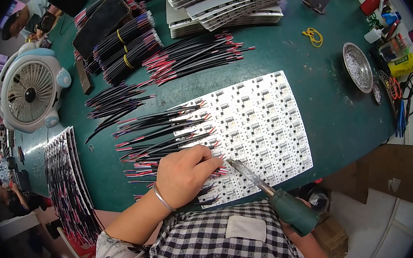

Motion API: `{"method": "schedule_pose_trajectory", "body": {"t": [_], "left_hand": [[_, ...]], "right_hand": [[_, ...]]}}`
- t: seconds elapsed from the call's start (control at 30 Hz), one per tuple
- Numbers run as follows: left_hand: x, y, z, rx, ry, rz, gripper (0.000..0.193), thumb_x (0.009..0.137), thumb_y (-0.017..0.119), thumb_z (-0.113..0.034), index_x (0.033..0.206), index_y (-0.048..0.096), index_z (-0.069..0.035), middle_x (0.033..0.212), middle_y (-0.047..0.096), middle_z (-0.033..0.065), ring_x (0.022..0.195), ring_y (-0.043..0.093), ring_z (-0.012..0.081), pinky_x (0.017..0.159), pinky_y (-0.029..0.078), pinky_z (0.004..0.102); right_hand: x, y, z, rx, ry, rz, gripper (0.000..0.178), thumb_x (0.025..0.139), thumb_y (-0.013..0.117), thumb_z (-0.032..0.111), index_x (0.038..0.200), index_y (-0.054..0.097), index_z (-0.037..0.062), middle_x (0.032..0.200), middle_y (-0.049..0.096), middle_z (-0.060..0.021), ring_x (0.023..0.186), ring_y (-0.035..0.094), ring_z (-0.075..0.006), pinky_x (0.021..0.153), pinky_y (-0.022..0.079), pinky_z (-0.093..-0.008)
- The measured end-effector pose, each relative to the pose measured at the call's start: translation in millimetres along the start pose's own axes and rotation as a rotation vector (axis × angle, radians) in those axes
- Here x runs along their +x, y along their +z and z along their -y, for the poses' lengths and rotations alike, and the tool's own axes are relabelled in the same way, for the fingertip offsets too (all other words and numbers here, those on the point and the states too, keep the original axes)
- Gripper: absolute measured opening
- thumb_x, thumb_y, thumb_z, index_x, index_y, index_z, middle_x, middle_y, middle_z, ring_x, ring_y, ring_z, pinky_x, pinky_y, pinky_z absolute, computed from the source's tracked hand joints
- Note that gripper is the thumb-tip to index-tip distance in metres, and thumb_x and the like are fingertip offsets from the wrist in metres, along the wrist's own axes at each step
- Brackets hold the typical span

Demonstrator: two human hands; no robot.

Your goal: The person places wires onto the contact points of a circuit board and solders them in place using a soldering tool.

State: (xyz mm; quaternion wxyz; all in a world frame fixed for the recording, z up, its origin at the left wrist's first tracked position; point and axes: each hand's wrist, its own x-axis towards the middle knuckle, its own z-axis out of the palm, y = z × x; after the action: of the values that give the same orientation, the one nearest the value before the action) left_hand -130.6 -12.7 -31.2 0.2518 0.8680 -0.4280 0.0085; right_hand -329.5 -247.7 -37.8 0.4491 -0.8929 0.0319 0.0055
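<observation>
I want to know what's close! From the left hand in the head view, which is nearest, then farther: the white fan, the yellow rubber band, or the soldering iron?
From the left hand:
1. Soldering iron, just to its right, tip by the fingers.
2. White fan, far left on the table.
3. Yellow rubber band, up at the far right side.

Left hand (185,171) presses red-black wire leads (165,145) onto white circuit panel (261,129) on green table (337,112). Soldering iron (275,193), green handle, tip just beside the left fingers; right hand hidden. White fan (31,90) at left, board stacks (223,4) up top.
</observation>
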Motion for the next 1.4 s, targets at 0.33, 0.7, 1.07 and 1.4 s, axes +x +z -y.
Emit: {"method": "schedule_pose_trajectory", "body": {"t": [0.33,0.7,1.07,1.4], "left_hand": [[-4.0,-3.2,-2.1,-0.001,0.006,0.048,0.038,0.062,0.071,-0.004,0.098,0.07,-0.015,0.085,0.06,0.0015,0.068,0.06,0.0196,0.055,0.048,0.0307],[-16.9,-17.9,-22.8,0.005,0.08,0.003,0.045,0.068,0.061,-0.005,0.112,0.067,-0.012,0.066,0.048,0.0002,0.057,0.052,0.0183,0.05,0.041,0.031],[-19.5,8.3,-22.7,0.029,0.035,-0.074,0.019,0.074,0.064,-0.012,0.093,0.067,-0.012,0.079,0.057,-0.0001,0.064,0.057,0.0169,0.052,0.044,0.0305],[-18.9,10.5,-24.2,0.056,0.027,-0.067,0.016,0.076,0.064,-0.011,0.091,0.068,-0.01,0.075,0.056,0.0005,0.062,0.057,0.0166,0.051,0.043,0.0301]], "right_hand": [[4.7,-7.5,5.2,0.408,0.133,-0.12,0.03,0.084,0.062,0.019,0.106,0.064,-0.0018,0.088,0.07,-0.0092,0.073,0.068,-0.0182,0.07,0.054,-0.03],[-17.3,-5.2,-11.0,0.251,0.042,-0.096,0.033,0.082,0.065,0.02,0.107,0.063,-0.0023,0.09,0.07,-0.0095,0.079,0.068,-0.0192,0.074,0.053,-0.0306],[-35.3,-8.1,-11.5,-0.123,0.041,0.016,0.041,0.081,0.07,0.019,0.114,0.06,-0.0025,0.107,0.065,-0.0145,0.097,0.066,-0.0252,0.086,0.051,-0.0346],[-19.1,-7.6,0.5,0.032,0.048,-0.043,0.037,0.081,0.069,0.015,0.113,0.061,-0.0013,0.105,0.066,-0.0141,0.094,0.067,-0.0261,0.084,0.052,-0.0341]]}}
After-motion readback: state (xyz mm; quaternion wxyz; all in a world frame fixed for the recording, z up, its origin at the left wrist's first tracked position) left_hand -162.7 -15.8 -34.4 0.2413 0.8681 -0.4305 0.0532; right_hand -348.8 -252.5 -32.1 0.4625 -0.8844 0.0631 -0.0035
